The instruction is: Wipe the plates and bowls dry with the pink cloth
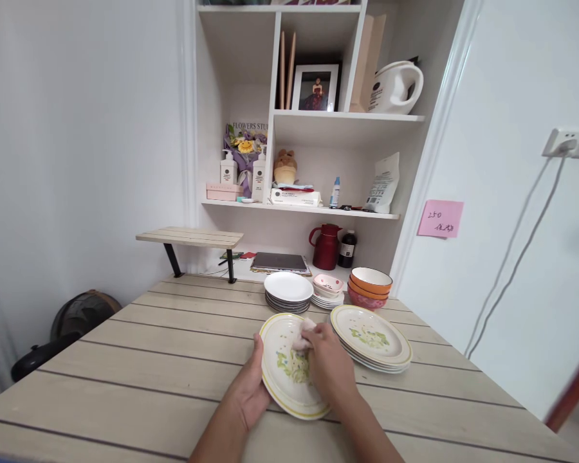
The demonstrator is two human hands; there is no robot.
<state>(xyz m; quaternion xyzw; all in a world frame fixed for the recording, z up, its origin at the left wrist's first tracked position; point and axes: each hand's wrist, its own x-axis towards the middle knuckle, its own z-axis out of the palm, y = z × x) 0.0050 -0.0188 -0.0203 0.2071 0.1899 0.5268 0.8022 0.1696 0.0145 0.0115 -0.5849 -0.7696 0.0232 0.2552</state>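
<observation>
A cream plate point(282, 392) with a yellow rim and a green leafy print is tilted up in front of me. My left hand point(248, 389) grips its left edge, thumb along the rim and the other fingers hidden beneath. Bunched in my right hand point(330, 363) is a pale pinkish cloth point(300, 335), pressed against the upper part of the plate's face. Just to the right lies a stack of matching patterned plates point(393, 337).
Behind stand a pile of white-topped plates point(289, 287), small pink dishes point(328, 284) and orange-red bowls point(370, 289). A small raised shelf point(190, 236) sits at the table's back left. Farther back are a red jug point(325, 247), a dark bottle point(347, 249) and a laptop point(280, 261).
</observation>
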